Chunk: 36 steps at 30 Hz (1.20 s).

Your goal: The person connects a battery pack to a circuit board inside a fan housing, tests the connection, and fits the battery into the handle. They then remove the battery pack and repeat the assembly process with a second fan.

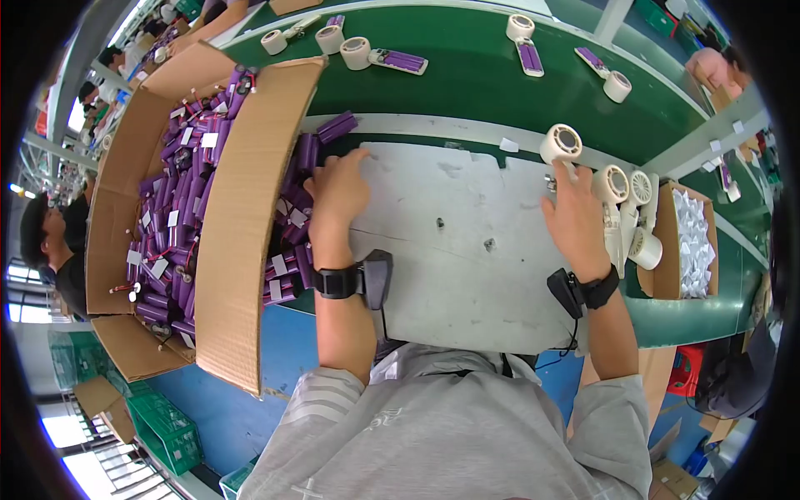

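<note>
Though grip unclear, hands (342, 185) (577, 204) half-curled: left near purple pack (337, 127), long axis rightward, slightly away; right at white fan (562, 142).

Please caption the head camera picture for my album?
Left hand beside purple packs, right hand by a white round-headed part, grey board between them.

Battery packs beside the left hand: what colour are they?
Battery packs are purple, some with white labels; head view shows it best.
</note>
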Motion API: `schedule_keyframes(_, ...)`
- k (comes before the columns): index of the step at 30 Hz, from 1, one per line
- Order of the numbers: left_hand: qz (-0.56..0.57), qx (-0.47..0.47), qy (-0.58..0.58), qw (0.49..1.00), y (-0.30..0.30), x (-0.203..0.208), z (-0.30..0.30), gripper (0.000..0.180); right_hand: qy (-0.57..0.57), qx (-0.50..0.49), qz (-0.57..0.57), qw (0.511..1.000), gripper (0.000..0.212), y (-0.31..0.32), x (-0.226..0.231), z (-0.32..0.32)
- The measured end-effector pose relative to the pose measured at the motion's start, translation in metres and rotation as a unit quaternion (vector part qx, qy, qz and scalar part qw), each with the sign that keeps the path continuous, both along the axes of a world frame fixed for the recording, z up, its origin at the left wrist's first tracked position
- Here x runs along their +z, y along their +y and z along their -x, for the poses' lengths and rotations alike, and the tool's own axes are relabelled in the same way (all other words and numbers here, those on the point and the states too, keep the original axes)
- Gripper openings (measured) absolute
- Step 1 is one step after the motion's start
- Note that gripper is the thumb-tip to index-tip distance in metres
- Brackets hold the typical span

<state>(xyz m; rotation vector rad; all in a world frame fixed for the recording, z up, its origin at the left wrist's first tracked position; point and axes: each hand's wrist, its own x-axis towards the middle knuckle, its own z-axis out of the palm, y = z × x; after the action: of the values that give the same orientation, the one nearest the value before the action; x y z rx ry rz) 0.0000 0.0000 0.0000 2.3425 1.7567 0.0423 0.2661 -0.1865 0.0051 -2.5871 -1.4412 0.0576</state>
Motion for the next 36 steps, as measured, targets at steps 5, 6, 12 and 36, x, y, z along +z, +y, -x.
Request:
schedule_keyframes(5,-0.016,-0.013,-0.094,0.995,0.013,-0.002,0.016,0.054,-0.014,0.045,-0.086,0.995,0.054,-0.006,-0.011,-0.001)
schedule_keyframes(6,-0.032,-0.023,-0.119,0.992,0.013,-0.002,0.019,0.054,-0.021,0.053,-0.114,0.992,0.054,-0.006,-0.012,-0.003)
schedule_keyframes(12,-0.036,-0.006,-0.22,0.975,-0.003,0.018,0.007,0.041,-0.097,0.072,-0.161,0.98,0.052,-0.016,-0.014,-0.01)
schedule_keyframes(36,0.349,-0.042,-0.761,0.545,-0.076,0.012,-0.082,0.012,0.2,0.192,-0.357,0.892,0.037,-0.015,-0.002,0.022)
